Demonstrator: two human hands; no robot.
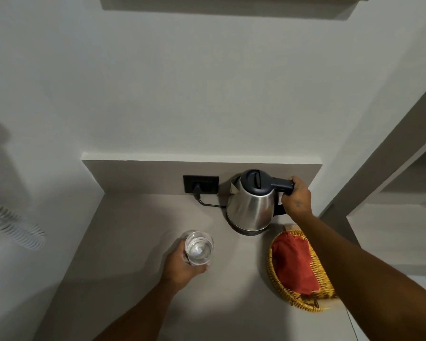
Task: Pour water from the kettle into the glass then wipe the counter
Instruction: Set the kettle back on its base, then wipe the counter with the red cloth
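A steel kettle (250,207) with a dark lid and handle stands upright on its base at the back of the grey counter (123,242). My right hand (296,198) is closed around the kettle's handle. A clear glass (198,247) stands on the counter in front and to the left of the kettle, with what looks like water in it. My left hand (180,267) grips the glass from its left side. A red cloth (294,264) lies in a woven yellow basket (305,302) to the right, partly under my right forearm.
A black wall socket (201,184) with a plug and cable sits behind the counter, left of the kettle. A white coiled cord (20,232) hangs at the far left. The counter's right edge lies just past the basket; shelves stand further right.
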